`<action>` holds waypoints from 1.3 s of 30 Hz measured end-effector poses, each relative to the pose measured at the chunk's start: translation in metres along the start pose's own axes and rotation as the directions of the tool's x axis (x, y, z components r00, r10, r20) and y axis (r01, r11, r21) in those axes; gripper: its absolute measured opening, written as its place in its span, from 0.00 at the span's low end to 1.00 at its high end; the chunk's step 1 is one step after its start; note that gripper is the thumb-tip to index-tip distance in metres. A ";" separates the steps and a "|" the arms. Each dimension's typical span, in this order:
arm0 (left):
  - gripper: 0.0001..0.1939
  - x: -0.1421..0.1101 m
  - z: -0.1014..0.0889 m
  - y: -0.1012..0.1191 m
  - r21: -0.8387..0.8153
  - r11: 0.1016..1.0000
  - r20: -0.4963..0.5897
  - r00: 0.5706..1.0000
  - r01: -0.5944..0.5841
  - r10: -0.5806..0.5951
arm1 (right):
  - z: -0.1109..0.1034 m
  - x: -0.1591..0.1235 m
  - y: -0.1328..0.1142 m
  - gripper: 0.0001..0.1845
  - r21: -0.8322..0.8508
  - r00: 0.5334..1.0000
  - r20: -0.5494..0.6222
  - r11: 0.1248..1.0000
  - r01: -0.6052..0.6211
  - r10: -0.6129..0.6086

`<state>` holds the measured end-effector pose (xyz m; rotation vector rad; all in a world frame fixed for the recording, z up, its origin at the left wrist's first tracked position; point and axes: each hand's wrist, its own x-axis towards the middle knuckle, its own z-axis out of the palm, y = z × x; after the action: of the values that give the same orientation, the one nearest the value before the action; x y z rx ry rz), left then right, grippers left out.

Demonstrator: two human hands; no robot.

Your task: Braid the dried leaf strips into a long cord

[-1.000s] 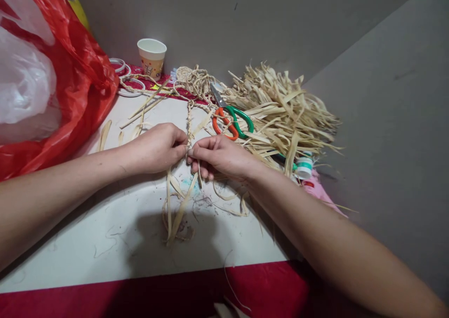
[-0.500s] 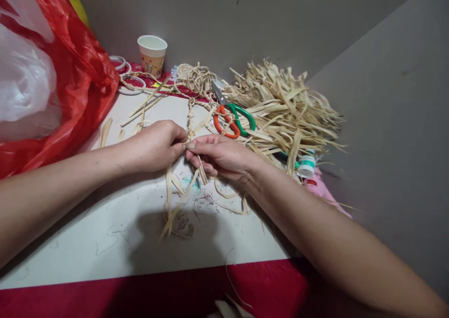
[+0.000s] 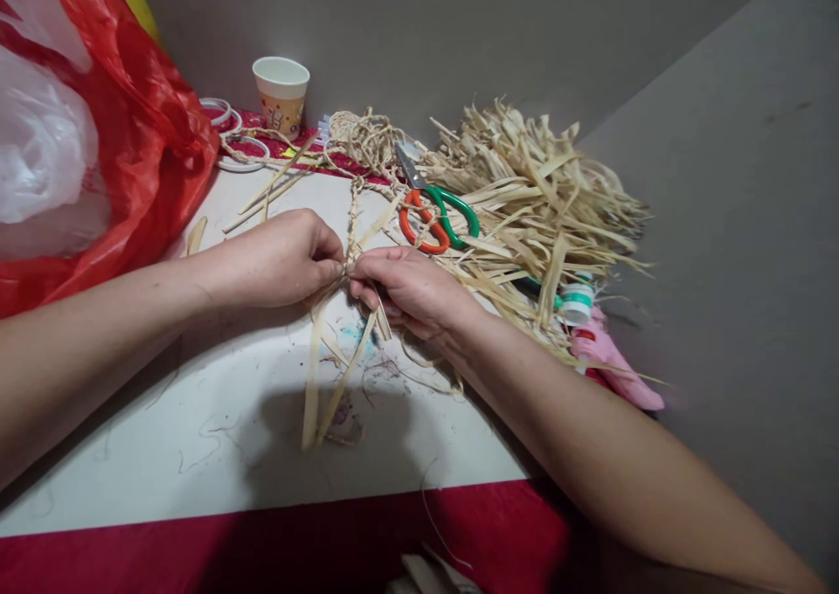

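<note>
My left hand (image 3: 298, 258) and my right hand (image 3: 399, 288) meet at the middle of the white board, thumbs and fingers pinched on the same braid of dry straw. The finished-looking braid (image 3: 355, 208) runs away from my fingertips toward the back. Loose flat straw strips (image 3: 313, 376) hang toward me below the pinch, and a short folded strip (image 3: 383, 319) sticks out under my right fingers. Just beyond my right hand lie scissors (image 3: 436, 218) with one orange and one green handle, blades pointing back left. The exact crossing of the strips is hidden by my fingertips.
A big straw bundle (image 3: 544, 183) lies at the back right, beside a white-and-green bottle (image 3: 577, 301) and a pink item (image 3: 613, 362). Coiled braid (image 3: 367, 140), a paper cup (image 3: 281, 96) and white rings (image 3: 244, 155) line the back. A red plastic bag (image 3: 176, 131) fills the left.
Both hands keep their pinch on the braid and have shifted only slightly. The loose strips below have swung and now hang straighter and more apart. The view has moved a little.
</note>
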<state>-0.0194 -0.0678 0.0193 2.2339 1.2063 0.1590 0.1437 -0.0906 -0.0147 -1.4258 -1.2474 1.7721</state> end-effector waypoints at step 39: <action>0.29 -0.047 0.048 0.042 0.571 0.805 0.030 0.984 -0.162 0.177 | -0.004 -0.004 0.004 0.08 0.313 0.996 0.045 0.948 0.059 -0.077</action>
<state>0.0012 -0.1437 0.0105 2.8742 1.1714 -0.1313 0.1496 -0.0945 -0.0160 -1.1473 -0.9767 1.8756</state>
